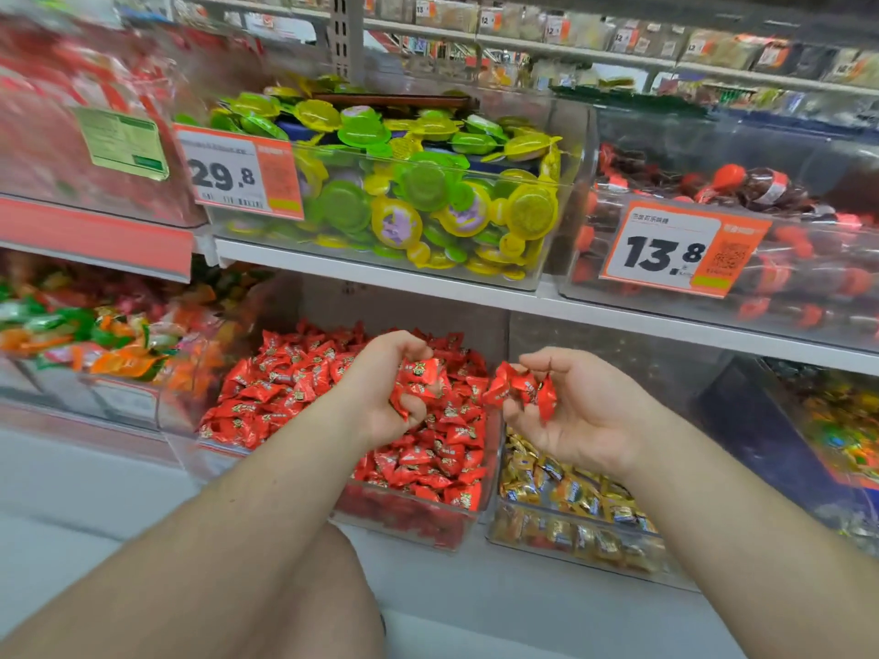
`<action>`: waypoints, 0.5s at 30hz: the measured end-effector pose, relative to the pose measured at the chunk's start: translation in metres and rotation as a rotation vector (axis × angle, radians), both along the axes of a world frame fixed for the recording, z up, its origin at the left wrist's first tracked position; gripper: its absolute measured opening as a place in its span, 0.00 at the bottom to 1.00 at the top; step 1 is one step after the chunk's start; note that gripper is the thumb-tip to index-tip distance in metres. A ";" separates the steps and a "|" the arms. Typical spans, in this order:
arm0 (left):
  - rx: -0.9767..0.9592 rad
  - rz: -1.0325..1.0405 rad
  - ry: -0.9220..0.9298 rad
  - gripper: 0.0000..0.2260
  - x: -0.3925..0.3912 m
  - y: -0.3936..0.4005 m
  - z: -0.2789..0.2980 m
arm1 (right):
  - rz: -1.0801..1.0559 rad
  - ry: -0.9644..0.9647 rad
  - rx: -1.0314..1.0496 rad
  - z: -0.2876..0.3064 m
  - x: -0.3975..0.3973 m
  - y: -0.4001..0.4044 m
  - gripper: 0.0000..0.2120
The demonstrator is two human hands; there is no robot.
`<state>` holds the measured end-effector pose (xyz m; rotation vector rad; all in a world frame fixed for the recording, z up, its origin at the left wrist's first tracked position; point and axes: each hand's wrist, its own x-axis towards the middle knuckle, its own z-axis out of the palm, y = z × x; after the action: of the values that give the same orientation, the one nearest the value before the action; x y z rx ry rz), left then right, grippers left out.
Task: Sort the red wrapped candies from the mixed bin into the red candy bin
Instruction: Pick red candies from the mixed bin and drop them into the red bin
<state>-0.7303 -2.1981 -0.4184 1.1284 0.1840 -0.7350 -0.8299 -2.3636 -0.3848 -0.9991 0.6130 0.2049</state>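
- red wrapped candies (418, 379), glossy with twisted ends, clutched in curled fingers of left hand (386, 387) over the heaped red candy bin (428, 520) on the lower shelf row.
- a few more of the same candies pinched in right hand (568, 411), palm up, fingers bent around them, above the seam between red bin and neighbouring gold candy bin (561, 539).
- both bare forearms reaching in from below, a bare knee (342, 587) showing between them.
- to the left, clear bin of orange and green sweets (95, 335), blurred.
- above, on white shelf (380, 271), clear box of green and yellow jelly cups (418, 192) tagged 29.8; beside it dark bottle-shaped sweets (761, 187) tagged 13.8.
- shop aisle, more stocked shelves behind, pale floor underneath.
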 end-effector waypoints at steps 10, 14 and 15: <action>0.588 0.044 -0.672 0.02 0.030 0.031 -0.007 | 0.067 0.028 -0.196 0.004 0.060 0.044 0.05; 0.743 -0.069 -0.789 0.04 0.030 0.038 -0.015 | 0.174 0.038 -0.241 0.000 0.059 0.044 0.26; 0.788 -0.084 -0.814 0.04 0.030 0.039 -0.017 | 0.167 0.021 -0.273 -0.001 0.057 0.043 0.27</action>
<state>-0.7001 -2.1588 -0.4359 2.1084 -0.2983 -0.2064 -0.7727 -2.3204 -0.3856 -1.3153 0.5873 0.2843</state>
